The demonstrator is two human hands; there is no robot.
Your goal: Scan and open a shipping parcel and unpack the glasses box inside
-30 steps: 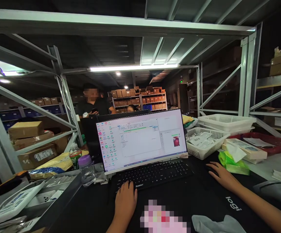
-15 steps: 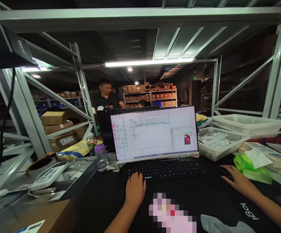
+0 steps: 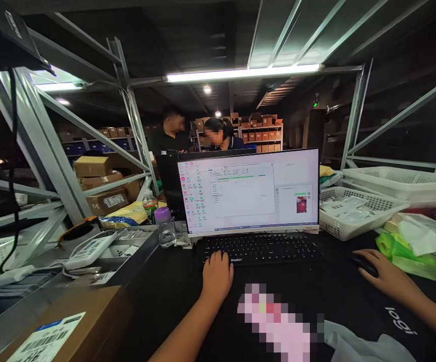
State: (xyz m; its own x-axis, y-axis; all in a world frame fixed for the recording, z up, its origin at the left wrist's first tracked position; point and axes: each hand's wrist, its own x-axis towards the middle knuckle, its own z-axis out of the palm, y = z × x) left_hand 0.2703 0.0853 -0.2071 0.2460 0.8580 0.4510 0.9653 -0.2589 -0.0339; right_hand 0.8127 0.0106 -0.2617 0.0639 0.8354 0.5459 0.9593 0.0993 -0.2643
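Observation:
My left hand rests palm down at the front left edge of the black keyboard, its fingers spread over the lower keys. On the right, my right hand lies over a black computer mouse, fingers curved around it. Both sit on a black desk mat marked "logi". Behind the keyboard stands a monitor showing desktop icons, a file window and a small picture of a red round object. A blurred-out pink item lies between my forearms.
Left are a purple-capped bottle, a grey tray of packets and a cardboard box with a label. Right are white baskets and a green plastic packet. Two people are behind the monitor.
The view has tilted down and shifted left, so things sit higher and further right. A second person's head has risen above the monitor. Both my hands keep their places.

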